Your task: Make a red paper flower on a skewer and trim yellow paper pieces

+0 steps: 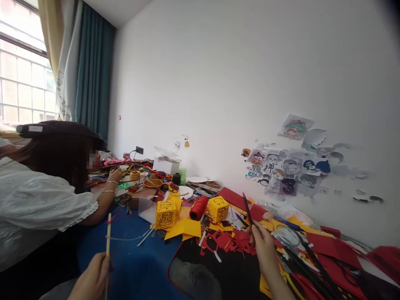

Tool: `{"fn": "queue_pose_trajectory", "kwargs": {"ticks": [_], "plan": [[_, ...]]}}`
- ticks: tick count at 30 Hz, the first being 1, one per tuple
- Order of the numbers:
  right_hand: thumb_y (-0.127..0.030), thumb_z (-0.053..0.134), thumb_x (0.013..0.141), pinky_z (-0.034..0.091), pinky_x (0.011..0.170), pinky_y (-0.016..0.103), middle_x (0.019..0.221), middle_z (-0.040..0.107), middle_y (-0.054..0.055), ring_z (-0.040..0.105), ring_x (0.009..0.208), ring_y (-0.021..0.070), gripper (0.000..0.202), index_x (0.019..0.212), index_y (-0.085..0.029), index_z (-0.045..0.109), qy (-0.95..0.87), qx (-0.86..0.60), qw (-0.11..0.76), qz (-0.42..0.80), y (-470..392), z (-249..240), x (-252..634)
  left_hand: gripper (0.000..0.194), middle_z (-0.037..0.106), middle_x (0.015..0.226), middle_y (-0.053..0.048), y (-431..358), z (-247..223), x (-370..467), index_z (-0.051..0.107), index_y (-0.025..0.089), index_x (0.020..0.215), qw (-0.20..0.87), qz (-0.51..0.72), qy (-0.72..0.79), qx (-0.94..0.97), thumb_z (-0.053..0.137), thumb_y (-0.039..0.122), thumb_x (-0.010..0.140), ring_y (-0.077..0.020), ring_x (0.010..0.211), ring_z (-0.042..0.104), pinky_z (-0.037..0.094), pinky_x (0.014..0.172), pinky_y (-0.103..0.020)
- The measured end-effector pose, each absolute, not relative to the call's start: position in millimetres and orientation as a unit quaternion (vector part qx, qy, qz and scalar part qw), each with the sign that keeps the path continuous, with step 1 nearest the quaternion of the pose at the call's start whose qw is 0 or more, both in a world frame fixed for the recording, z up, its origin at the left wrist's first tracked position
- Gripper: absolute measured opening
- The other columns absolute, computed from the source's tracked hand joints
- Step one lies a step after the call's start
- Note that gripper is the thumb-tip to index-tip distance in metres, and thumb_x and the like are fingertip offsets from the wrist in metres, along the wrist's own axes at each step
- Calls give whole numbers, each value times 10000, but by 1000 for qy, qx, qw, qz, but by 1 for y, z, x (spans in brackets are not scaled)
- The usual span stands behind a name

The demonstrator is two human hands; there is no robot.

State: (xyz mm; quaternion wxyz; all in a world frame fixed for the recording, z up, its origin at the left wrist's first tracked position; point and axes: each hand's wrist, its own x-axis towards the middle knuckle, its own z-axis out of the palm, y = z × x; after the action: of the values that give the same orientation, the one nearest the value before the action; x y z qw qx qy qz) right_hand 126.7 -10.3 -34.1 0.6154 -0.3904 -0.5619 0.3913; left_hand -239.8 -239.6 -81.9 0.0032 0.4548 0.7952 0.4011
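At the lower left, my left hand is closed round a thin pale wooden stick, held upright, with a bit of red near its upper end. A thin pale strand runs sideways from near the stick. My right hand grips a dark pencil-like stick with a red tip, raised and tilted over the table. Below and left of that hand lie red paper scraps. Two yellow cubes with black line drawings, one on the left and one on the right, flank a red thread spool.
A person in a white blouse leans over the blue table at left. A black mat lies in front. Red paper sheets and black rods crowd the right. Cut-out drawings hang on the wall.
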Motion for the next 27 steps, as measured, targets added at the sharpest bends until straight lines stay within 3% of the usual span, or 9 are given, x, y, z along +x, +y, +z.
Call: {"fn": "queue_pose_trajectory", "kwargs": {"ticks": [3, 7, 14, 19, 23, 27], "plan": [[-421, 582, 698, 379, 443, 249, 588, 584, -28, 469, 463, 136, 332, 934, -189, 586, -541, -365, 627, 425, -9, -35, 127, 232, 477, 436, 99, -226, -18, -211, 345, 280, 678, 65, 527, 737, 418, 279, 459, 810, -169, 386, 536, 455, 411, -294], [-426, 591, 660, 366, 404, 238, 585, 601, -17, 435, 401, 106, 277, 776, -174, 587, -513, -341, 632, 470, -3, -38, 128, 190, 401, 380, 109, -191, 70, -178, 333, 253, 688, 106, 543, 652, 518, 356, 390, 817, -105, 250, 365, 277, 272, -212], [-384, 607, 628, 336, 369, 213, 583, 597, -17, 420, 379, 90, 276, 786, -159, 590, -488, -325, 637, 501, -3, -38, 128, 137, 406, 422, 95, -127, 185, -154, 390, 199, 735, 153, 553, 596, 561, 346, 249, 855, -58, 269, 359, 274, 316, -175], [-361, 589, 649, 320, 368, 208, 566, 589, -24, 415, 376, 92, 252, 802, -160, 587, -478, -318, 649, 500, -4, -36, 129, 165, 490, 564, 63, -100, 212, -143, 505, 143, 835, 180, 556, 595, 552, 424, 281, 877, -39, 375, 410, 353, 378, -178], [-352, 586, 677, 322, 391, 202, 585, 591, -24, 420, 398, 85, 227, 799, -161, 586, -487, -311, 653, 489, -5, -36, 130, 277, 601, 922, -29, -76, 204, -140, 531, 150, 1041, 201, 551, 617, 525, 494, 350, 853, -118, 702, 587, 509, 598, -285], [-384, 592, 683, 328, 397, 203, 584, 595, -20, 416, 397, 81, 266, 817, -154, 583, -491, -306, 659, 480, -2, -38, 130, 318, 571, 1099, -67, -49, 197, -138, 510, 164, 1116, 205, 541, 641, 504, 514, 328, 844, -183, 904, 587, 507, 755, -388]]}}
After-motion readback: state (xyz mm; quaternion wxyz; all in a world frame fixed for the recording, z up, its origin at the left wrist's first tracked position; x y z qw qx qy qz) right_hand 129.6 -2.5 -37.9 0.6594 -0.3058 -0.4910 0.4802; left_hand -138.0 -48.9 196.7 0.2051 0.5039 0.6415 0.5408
